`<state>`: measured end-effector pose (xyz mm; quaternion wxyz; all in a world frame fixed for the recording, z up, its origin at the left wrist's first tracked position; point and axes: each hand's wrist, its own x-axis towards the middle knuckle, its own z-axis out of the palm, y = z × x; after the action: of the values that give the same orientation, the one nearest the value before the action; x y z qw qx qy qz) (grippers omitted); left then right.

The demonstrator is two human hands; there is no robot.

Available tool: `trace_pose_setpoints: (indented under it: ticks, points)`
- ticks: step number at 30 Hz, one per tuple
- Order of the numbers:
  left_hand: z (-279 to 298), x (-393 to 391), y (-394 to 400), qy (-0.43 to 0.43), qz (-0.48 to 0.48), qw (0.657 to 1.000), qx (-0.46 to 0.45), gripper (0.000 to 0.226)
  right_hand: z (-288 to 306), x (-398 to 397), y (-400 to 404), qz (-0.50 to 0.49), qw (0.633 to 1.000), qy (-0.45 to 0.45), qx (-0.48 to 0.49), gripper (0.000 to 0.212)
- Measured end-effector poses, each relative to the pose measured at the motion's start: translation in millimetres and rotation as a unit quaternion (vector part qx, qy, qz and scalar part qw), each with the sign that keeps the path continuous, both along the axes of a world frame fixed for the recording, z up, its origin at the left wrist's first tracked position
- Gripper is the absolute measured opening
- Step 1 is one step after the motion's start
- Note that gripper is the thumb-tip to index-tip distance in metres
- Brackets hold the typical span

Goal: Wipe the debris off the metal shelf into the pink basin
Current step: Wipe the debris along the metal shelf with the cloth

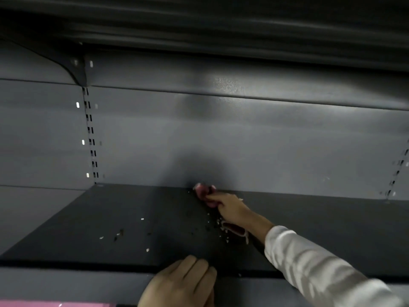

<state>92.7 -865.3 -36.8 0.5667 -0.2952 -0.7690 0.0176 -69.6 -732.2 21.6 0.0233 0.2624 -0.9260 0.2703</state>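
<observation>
The dark grey metal shelf (pixel 168 220) fills the middle of the view. My right hand (pixel 232 209) reaches to the shelf's back edge and is shut on a pink cloth (pixel 204 191), which trails under my wrist. Light and dark debris (pixel 221 227) lies beside that hand, and more crumbs (pixel 119 233) are scattered to the left. My left hand (pixel 181 282) rests on the shelf's front lip, fingers together, holding nothing that I can see. A strip of the pink basin (pixel 53 304) shows at the bottom left edge, below the shelf.
A grey back panel (pixel 243 140) rises behind the shelf, with slotted uprights at left (pixel 90 134) and right (pixel 398 167). A darker upper shelf (pixel 199 25) overhangs, held by a bracket (pixel 75 67) at the left.
</observation>
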Motion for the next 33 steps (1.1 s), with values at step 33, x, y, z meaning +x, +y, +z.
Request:
trace_pose_setpoints:
  ticks: [33]
  points:
    - [10.6,23.0,-103.3,-0.129,0.005,0.992,-0.003,0.015,13.7,117.4,-81.9,-0.238,0.97,-0.031,0.026,0.052]
